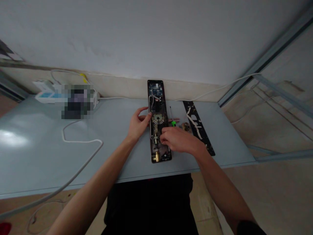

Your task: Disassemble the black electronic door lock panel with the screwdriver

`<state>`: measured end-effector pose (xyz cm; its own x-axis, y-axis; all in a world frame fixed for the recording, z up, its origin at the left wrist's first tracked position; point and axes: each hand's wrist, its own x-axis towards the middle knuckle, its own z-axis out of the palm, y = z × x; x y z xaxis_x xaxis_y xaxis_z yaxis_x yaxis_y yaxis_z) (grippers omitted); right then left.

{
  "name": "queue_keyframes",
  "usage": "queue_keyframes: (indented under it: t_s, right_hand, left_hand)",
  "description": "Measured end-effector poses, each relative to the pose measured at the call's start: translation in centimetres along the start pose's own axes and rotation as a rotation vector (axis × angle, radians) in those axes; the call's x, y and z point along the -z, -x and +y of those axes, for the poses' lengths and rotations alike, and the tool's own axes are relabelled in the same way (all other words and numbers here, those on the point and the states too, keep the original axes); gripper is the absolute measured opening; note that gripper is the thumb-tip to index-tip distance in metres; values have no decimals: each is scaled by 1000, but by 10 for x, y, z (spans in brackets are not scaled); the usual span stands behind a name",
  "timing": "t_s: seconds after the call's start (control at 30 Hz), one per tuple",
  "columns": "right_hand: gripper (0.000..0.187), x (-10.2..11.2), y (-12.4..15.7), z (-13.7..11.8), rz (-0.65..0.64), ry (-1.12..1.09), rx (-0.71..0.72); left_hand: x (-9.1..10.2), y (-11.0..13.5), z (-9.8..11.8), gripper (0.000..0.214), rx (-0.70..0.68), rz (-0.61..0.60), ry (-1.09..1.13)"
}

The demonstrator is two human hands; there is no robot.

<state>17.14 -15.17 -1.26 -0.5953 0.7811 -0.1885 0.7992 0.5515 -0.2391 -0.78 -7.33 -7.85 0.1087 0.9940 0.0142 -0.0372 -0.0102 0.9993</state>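
A long black electronic door lock housing (149, 98), open side up, lies on the table with its far end near the wall. Inside it are a circuit board (156, 88), wires, a round metal part (157, 118) and a brass lock cylinder (157, 156). My left hand (140, 123) grips the housing's left edge, thumb on the rim. Over the right side of its lower half, my right hand (177, 138) is closed with curled fingers; what they pinch is hidden. A screwdriver with a green handle (173, 123) lies just right of the housing.
A black cover plate (207, 143) with a white strip lies on the right of the table (117, 119). Small loose parts (186, 126) sit beside it. A white cable (83, 141) crosses the left side. A power strip (47, 97) and a blurred object (78, 102) stand back left.
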Motion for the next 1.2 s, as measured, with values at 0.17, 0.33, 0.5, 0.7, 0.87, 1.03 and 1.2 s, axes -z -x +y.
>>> queue_keyframes:
  t_s: [0.17, 0.33, 0.5, 0.7, 0.87, 1.03, 1.2]
  right_hand:
    - [18, -1, -1, 1, 9, 5, 5]
    - [18, -1, 1, 0, 19, 28, 9]
    - [19, 0, 3, -4, 10, 61, 19]
    - [18, 0, 1, -7, -17, 85, 45]
    - [16, 3, -1, -8, -36, 77, 38]
    - [18, 2, -3, -6, -32, 53, 36]
    - [18, -2, -1, -2, -5, -38, 61]
  left_hand:
    - [2, -3, 1, 77, -24, -24, -33]
    - [6, 11, -1, 87, 9, -72, -3]
    - [6, 26, -4, 86, -21, -81, -19]
    - [4, 26, 1, 88, -39, -53, -105]
    - [5, 25, 1, 89, -29, -68, -123]
    - [7, 24, -1, 85, -27, -94, -128]
    - [11, 24, -2, 77, -54, -134, -183]
